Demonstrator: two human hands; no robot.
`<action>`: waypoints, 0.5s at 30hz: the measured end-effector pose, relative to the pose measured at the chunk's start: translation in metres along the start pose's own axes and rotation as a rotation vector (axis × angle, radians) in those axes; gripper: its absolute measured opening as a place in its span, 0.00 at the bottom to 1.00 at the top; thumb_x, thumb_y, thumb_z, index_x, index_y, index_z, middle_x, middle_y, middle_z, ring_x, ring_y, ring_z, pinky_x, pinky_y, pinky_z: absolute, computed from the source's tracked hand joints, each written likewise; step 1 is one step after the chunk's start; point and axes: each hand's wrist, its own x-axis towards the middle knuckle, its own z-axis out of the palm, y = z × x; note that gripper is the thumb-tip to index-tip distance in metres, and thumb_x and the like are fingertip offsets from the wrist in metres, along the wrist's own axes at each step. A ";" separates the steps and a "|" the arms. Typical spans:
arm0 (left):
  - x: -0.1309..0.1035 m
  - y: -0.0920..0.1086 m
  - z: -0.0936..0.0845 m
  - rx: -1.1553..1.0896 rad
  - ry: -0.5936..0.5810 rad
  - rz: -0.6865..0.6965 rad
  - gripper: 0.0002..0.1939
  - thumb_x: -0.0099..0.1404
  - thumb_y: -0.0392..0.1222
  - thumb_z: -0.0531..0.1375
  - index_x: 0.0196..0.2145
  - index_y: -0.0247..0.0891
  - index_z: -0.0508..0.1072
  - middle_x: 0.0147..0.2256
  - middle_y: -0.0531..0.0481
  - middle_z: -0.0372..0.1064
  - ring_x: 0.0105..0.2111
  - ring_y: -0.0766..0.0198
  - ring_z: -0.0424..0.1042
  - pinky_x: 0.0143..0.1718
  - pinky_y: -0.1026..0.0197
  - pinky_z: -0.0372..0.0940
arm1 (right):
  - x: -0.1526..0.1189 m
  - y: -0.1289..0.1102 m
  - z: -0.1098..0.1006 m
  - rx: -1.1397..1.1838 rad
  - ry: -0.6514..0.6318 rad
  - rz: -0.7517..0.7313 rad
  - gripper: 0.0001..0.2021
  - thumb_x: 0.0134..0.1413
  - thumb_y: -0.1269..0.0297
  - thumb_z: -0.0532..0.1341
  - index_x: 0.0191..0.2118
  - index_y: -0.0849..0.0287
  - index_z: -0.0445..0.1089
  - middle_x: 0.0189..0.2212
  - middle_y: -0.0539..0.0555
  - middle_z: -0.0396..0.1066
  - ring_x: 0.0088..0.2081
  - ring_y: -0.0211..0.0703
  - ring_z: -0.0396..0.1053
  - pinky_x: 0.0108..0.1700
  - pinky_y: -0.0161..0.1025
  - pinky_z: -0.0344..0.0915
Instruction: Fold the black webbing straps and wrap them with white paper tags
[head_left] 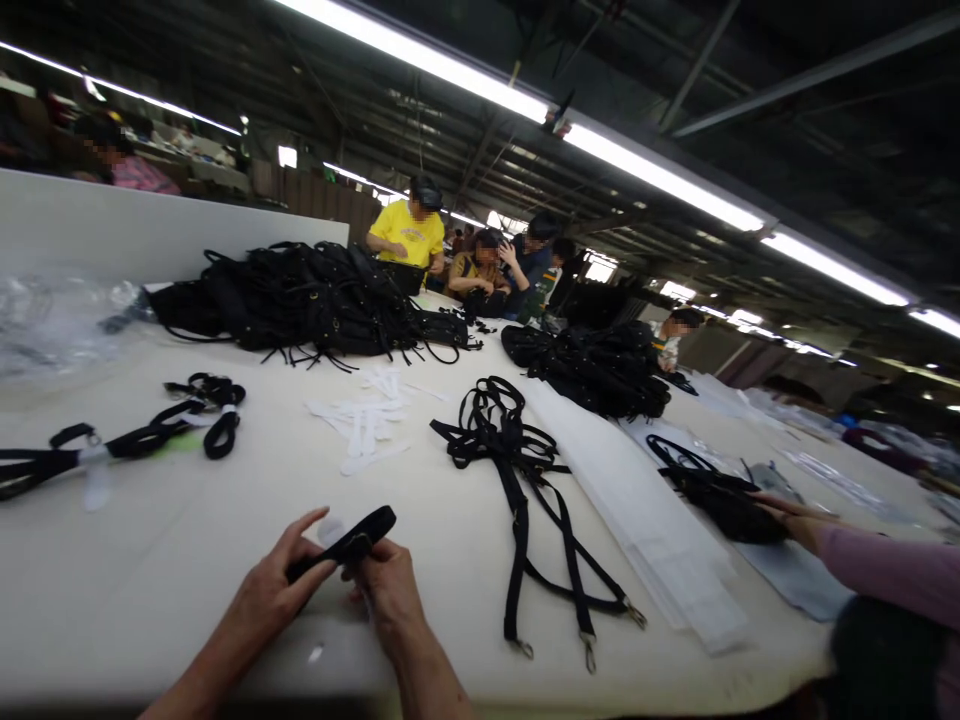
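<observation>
Near the table's front edge, my left hand (281, 590) and my right hand (390, 590) hold a folded black strap (364, 532) between them. The left thumb and fingers pinch its left end, while the right fingers close on it from below. A bit of white paper strip (330, 530) shows behind the strap. To the right lies a tangle of black straps (516, 490) with metal clips at their ends. Beyond my hands is a loose pile of white paper strips (365, 425). Several straps bundled with white bands (220, 425) rest at the left.
A heap of black bags (315, 305) stands at the back left, another black heap (600, 365) at the back centre. White sheets (637, 510) run along the right. Clear plastic (60, 320) lies far left. A co-worker's hand (787, 515) touches a black bag (731, 505).
</observation>
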 end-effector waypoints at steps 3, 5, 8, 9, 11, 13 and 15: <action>0.000 0.006 -0.003 -0.063 0.031 -0.046 0.46 0.63 0.55 0.59 0.69 0.43 0.39 0.29 0.59 0.70 0.30 0.62 0.72 0.39 0.59 0.65 | -0.004 -0.006 0.001 -0.005 -0.048 0.039 0.18 0.36 0.55 0.72 0.34 0.62 0.79 0.23 0.52 0.72 0.25 0.37 0.66 0.23 0.30 0.56; 0.002 0.006 -0.005 -0.106 0.000 -0.082 0.44 0.62 0.55 0.60 0.69 0.41 0.45 0.28 0.59 0.69 0.29 0.62 0.70 0.36 0.59 0.65 | -0.007 -0.009 -0.001 -0.026 -0.070 0.044 0.17 0.37 0.55 0.72 0.35 0.61 0.79 0.25 0.52 0.73 0.27 0.37 0.67 0.23 0.30 0.55; 0.005 0.005 -0.009 -0.168 -0.118 -0.113 0.28 0.60 0.54 0.61 0.54 0.39 0.69 0.33 0.54 0.74 0.36 0.57 0.74 0.42 0.58 0.67 | -0.009 -0.012 -0.003 -0.058 -0.082 0.021 0.16 0.38 0.56 0.71 0.34 0.60 0.79 0.25 0.52 0.73 0.28 0.38 0.67 0.24 0.31 0.55; 0.006 0.006 -0.010 -0.179 -0.155 -0.118 0.22 0.59 0.54 0.62 0.48 0.39 0.74 0.35 0.52 0.76 0.39 0.55 0.74 0.44 0.58 0.67 | -0.009 -0.013 -0.003 -0.065 -0.083 0.012 0.15 0.37 0.56 0.71 0.33 0.60 0.78 0.25 0.52 0.73 0.28 0.38 0.67 0.24 0.31 0.55; 0.007 0.007 -0.010 -0.191 -0.199 -0.112 0.18 0.59 0.53 0.62 0.42 0.39 0.76 0.37 0.51 0.77 0.41 0.52 0.75 0.45 0.57 0.68 | -0.008 -0.013 -0.001 -0.080 -0.080 -0.001 0.15 0.38 0.56 0.71 0.31 0.61 0.77 0.24 0.52 0.73 0.27 0.38 0.67 0.24 0.31 0.55; 0.007 0.011 -0.010 -0.173 -0.210 -0.096 0.17 0.59 0.52 0.61 0.42 0.40 0.77 0.37 0.51 0.78 0.42 0.52 0.75 0.46 0.57 0.68 | -0.007 -0.013 0.001 -0.087 -0.064 -0.012 0.14 0.38 0.56 0.70 0.30 0.61 0.77 0.24 0.52 0.73 0.26 0.38 0.67 0.24 0.31 0.55; 0.006 0.016 -0.011 -0.130 -0.198 -0.084 0.17 0.60 0.52 0.61 0.43 0.41 0.78 0.39 0.52 0.78 0.43 0.52 0.75 0.48 0.57 0.68 | -0.007 -0.013 0.003 -0.067 -0.060 -0.027 0.14 0.38 0.57 0.70 0.31 0.62 0.76 0.24 0.52 0.73 0.26 0.38 0.68 0.23 0.31 0.55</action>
